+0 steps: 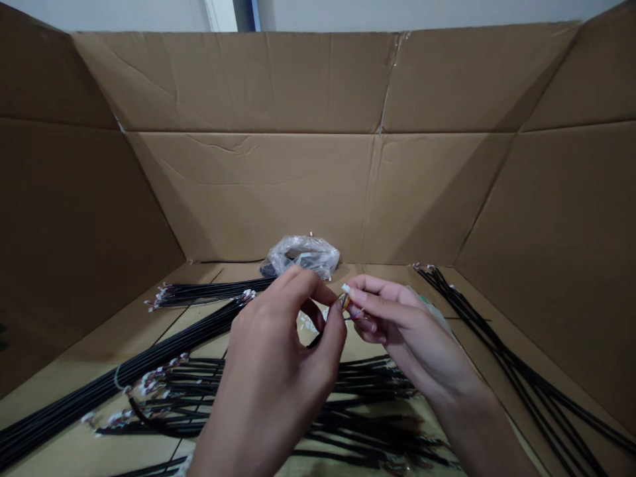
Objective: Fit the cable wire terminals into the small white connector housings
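Note:
My left hand (288,358) pinches the thin coloured wires (346,301) at the end of a black cable, part of which runs under my palm. Close against it, my right hand (397,311) grips a small white connector (345,289) between thumb and fingertips. The wires span the short gap between both hands. Whether each wire sits in the connector is too small to tell. Beneath my hands, several small white connectors (309,323) lie scattered on the cardboard, partly hidden by my left hand.
A clear plastic bag (303,255) lies by the back cardboard wall (278,192). To the left runs a tied bundle of black cables (163,351). Shorter cables (368,407) with exposed wire ends spread below my hands. More long black cables (501,351) lie along the right.

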`<state>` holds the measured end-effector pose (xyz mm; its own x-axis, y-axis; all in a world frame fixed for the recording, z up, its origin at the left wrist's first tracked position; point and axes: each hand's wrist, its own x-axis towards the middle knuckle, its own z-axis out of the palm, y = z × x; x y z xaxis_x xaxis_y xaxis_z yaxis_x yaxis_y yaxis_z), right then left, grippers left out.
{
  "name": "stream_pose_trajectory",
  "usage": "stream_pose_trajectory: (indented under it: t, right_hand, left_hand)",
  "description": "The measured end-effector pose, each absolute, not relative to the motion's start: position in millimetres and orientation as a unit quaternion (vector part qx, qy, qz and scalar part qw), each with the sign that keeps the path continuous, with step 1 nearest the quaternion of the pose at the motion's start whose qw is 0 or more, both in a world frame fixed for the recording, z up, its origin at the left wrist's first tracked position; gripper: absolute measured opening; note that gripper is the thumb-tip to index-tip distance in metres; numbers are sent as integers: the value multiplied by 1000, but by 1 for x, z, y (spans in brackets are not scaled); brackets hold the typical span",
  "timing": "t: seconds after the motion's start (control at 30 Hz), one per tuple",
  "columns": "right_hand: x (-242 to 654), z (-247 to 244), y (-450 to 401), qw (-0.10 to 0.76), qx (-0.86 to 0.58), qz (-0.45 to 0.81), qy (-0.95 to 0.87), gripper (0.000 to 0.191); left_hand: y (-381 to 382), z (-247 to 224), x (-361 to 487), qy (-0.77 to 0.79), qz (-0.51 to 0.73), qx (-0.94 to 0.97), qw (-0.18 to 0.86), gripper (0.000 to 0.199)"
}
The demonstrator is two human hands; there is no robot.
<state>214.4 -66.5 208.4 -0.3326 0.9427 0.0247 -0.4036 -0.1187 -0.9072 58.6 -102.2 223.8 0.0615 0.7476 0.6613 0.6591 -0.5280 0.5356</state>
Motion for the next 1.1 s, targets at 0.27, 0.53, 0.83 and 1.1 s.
stream_pose_trajectory:
  t: [0.27, 0.53, 0.83, 1.1]
  right_hand:
    - [214, 208, -65, 492, -298, 686, -445, 29]
    - [214, 207, -66, 488, -311, 673, -460, 28]
    - [214, 208, -64, 487, -293, 691, -447, 29]
    - [214, 208, -63, 466, -257, 744, -404, 30]
  left_hand:
    - [-102, 227, 59, 486, 475, 733, 41, 18]
    - [-101, 225, 58, 483, 477, 734, 34, 18]
    - [-106, 225, 57, 476, 485, 732, 58, 18]
    - [-104, 227, 58, 474, 488, 731, 54, 18]
